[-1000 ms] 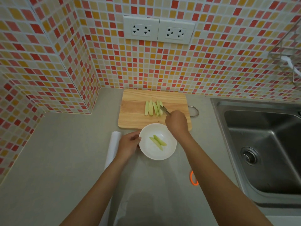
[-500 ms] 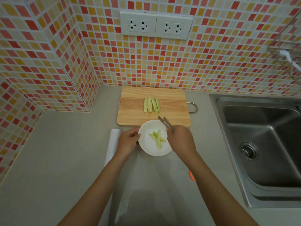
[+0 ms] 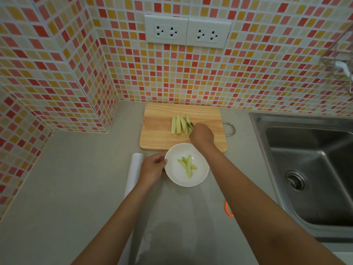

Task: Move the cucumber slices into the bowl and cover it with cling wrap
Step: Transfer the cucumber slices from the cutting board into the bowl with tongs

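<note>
Left fingers (image 3: 162, 159) gripping bowl (image 3: 200, 178) rim, right fingers (image 3: 193, 133) curled round tongs (image 3: 191, 125), three cucumber slices (image 3: 188, 165) in bowl

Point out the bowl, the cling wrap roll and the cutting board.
bowl (image 3: 200, 176): head view, bare inner wall, right.
cling wrap roll (image 3: 135, 169): head view, middle of tube.
cutting board (image 3: 158, 129): head view, bare left part.

On my feed I see two bare forearms reaching in from the bottom edge, each ending in a bare hand: the left hand (image 3: 152, 167) and the right hand (image 3: 202, 135). No sleeve, glove, watch or ring shows on either arm.
</note>
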`<move>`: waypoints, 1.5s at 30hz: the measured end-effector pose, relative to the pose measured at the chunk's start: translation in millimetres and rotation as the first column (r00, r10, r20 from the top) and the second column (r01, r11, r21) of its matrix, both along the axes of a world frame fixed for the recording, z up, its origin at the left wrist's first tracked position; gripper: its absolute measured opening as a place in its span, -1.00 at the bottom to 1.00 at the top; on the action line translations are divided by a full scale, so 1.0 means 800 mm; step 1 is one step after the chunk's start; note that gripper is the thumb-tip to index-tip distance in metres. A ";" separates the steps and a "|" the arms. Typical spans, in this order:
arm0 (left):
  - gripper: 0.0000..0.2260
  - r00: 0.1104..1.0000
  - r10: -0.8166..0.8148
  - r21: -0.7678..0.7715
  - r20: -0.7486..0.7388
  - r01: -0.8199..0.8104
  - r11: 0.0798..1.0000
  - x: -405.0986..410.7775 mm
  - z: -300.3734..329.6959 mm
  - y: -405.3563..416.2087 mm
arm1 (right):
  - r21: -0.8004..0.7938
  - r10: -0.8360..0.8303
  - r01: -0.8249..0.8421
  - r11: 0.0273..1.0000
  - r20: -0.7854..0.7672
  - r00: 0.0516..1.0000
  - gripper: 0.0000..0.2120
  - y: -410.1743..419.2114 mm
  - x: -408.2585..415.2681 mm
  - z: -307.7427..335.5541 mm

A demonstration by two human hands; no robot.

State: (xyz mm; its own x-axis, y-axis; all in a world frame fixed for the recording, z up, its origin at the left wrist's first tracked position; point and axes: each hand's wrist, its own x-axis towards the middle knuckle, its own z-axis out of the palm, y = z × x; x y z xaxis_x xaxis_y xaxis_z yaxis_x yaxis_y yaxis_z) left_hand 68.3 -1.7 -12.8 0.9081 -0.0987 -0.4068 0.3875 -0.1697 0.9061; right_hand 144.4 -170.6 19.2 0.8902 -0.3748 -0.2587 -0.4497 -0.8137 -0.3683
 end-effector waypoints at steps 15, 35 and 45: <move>-0.68 1.000 0.016 -0.002 -0.003 -0.016 1.000 -0.002 0.003 -0.002 | 0.122 0.048 -0.044 0.991 -0.028 0.998 -0.76 0.012 -0.199 0.024; -0.71 1.000 0.006 -0.034 -0.020 -0.007 0.999 -0.002 0.005 -0.002 | -0.029 0.052 -0.052 0.998 -0.029 0.998 -0.91 0.019 -0.008 0.006; -0.70 1.000 0.012 -0.039 -0.009 -0.012 0.999 -0.001 0.004 -0.002 | 0.050 -0.007 0.005 0.999 0.037 0.999 -0.73 0.004 -0.018 0.011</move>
